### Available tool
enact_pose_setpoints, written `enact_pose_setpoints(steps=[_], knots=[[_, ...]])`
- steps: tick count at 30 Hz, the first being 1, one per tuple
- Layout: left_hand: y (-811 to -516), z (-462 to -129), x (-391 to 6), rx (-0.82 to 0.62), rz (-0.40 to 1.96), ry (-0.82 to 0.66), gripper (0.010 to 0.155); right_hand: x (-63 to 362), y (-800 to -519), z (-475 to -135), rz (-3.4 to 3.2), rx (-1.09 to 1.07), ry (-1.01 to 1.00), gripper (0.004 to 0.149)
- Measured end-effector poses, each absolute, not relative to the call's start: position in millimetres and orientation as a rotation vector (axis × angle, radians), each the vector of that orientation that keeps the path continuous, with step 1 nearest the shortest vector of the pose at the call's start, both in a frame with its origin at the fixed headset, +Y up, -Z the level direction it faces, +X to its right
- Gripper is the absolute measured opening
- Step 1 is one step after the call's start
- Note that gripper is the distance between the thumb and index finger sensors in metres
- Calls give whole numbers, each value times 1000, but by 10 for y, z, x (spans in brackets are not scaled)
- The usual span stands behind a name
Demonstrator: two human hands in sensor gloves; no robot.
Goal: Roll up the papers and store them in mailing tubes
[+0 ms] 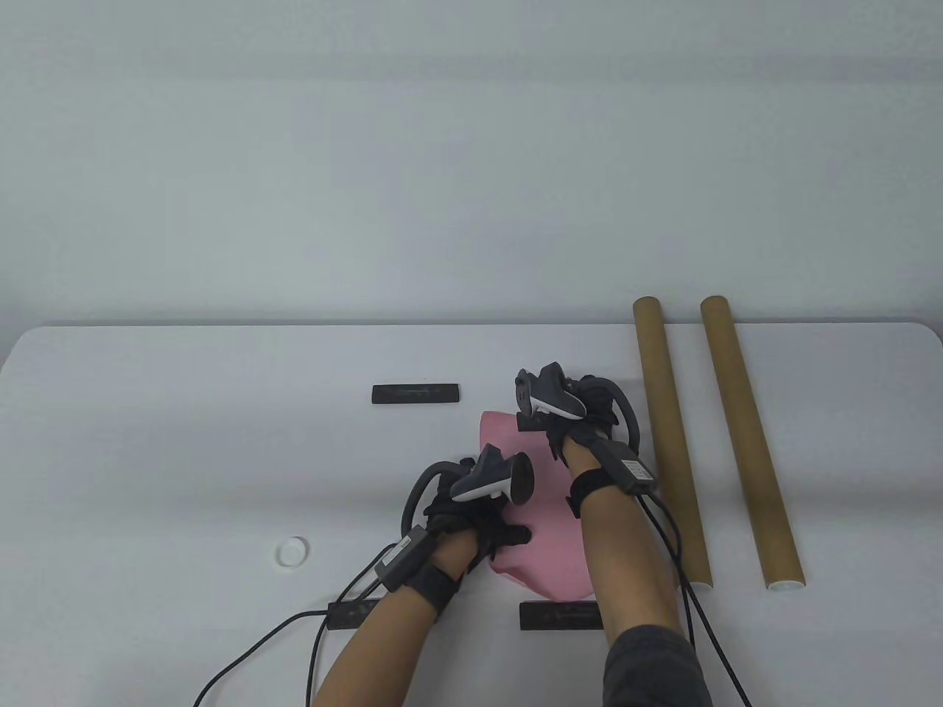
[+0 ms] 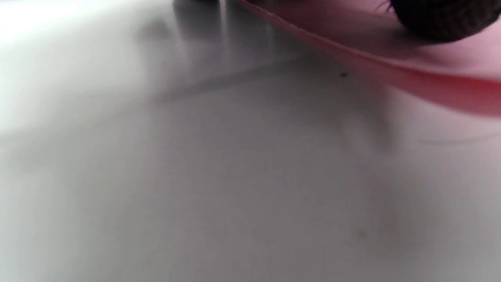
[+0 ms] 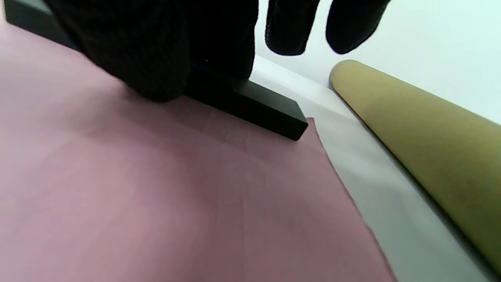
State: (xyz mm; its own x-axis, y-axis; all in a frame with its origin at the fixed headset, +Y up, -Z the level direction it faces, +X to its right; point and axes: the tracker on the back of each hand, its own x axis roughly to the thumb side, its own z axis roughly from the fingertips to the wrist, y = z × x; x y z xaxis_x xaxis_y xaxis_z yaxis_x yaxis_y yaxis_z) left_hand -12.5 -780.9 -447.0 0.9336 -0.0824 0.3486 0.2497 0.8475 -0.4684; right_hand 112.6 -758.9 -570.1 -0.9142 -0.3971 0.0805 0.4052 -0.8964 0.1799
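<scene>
With my left hand (image 1: 479, 519) curling the near edge of the pink paper (image 1: 541, 545) between my wrists, and my right hand (image 1: 571, 416) gripping the black weight (image 3: 250, 105) at its far corner, I'd roll tightly and evenly.

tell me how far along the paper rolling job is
Done: nothing stored; both brown cardboard mailing tubes lie beside the pink paper sheet. In hand: the left hand lifts the sheet's left edge while the right hand touches a black bar weight on its far corner. Left: rolling and inserting.
</scene>
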Motion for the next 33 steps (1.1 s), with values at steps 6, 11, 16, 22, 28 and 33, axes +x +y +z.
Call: enact_pose_setpoints(steps=[6, 11, 16, 22, 28, 33], knots=[[-7809, -4469, -128, -533, -179, -326, 95, 1137, -7519, -5736, -2691, -103, -167, 61], [-7815, -4465, -135, -535, -170, -324, 95, 1147, -7437, -5813, -2727, 41, -98, 60], [-7818, -4466, -144, -539, -169, -326, 95, 1101, -7505, -5899, -2741, 120, -147, 60], [-7816, -4466, -145, -539, -169, -325, 95, 1087, -7553, -5921, -2754, 136, -200, 60], [-7818, -4467, -149, -542, -166, -326, 95, 1087, -7512, -5860, -2752, 116, -100, 61], [-7813, -4475, -147, -549, -166, -324, 95, 1123, -7163, -5624, -2700, -62, -13, 68]])
